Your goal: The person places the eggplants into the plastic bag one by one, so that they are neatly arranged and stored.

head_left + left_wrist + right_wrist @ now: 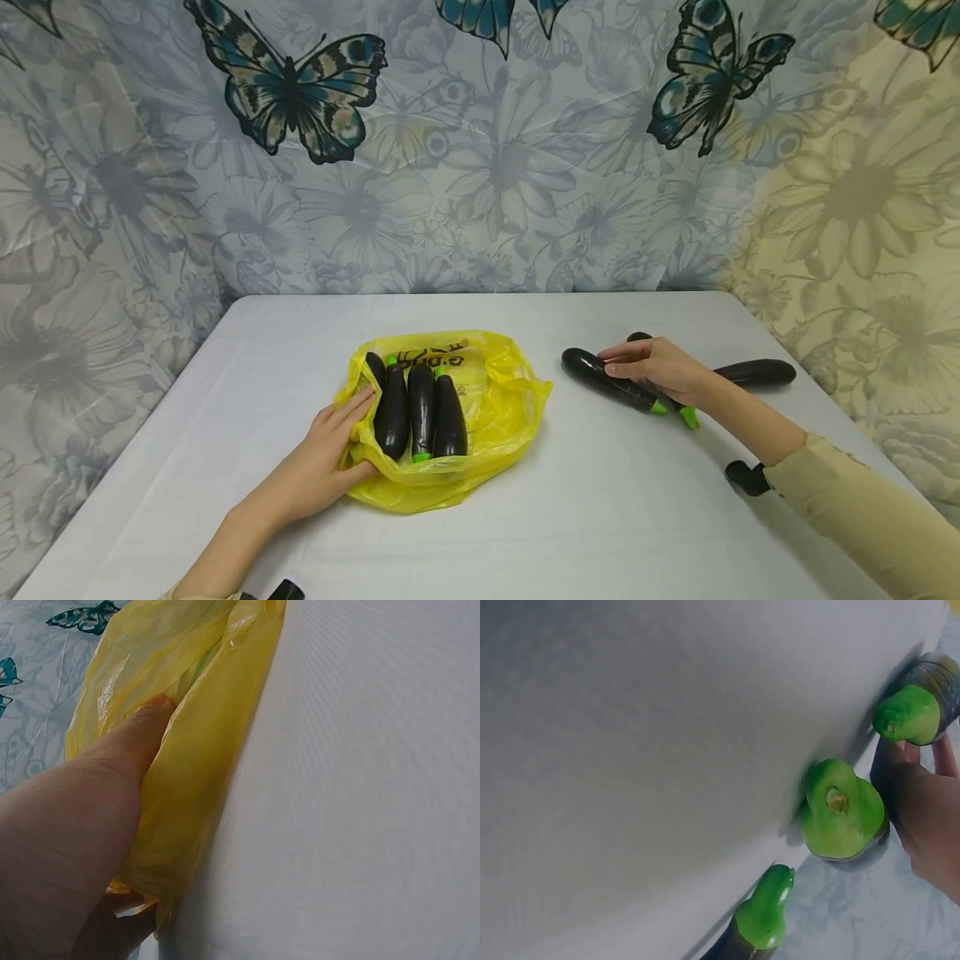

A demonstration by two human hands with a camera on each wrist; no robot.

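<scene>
A yellow plastic bag [495,450] lies with its mouth towards me, and several glossy dark eggplants [422,408] with green ends lie in it. My left hand [322,462] holds the bag's left side, the thumb [142,731] at its rim. To the right, my right hand [663,367] grips an eggplant [592,371] that lies slantwise on the table, fingers over its far side. A second eggplant [688,417] lies partly hidden beneath that hand. Behind the right wrist is a third eggplant [761,373]. Green caps [836,814] face the right wrist view.
The white table [570,517] reaches back to a wall hanging [510,208] with flowers and butterflies. Bare tabletop lies between the bag and the loose eggplants. A black wrist device [746,477] sits under the right sleeve [847,492].
</scene>
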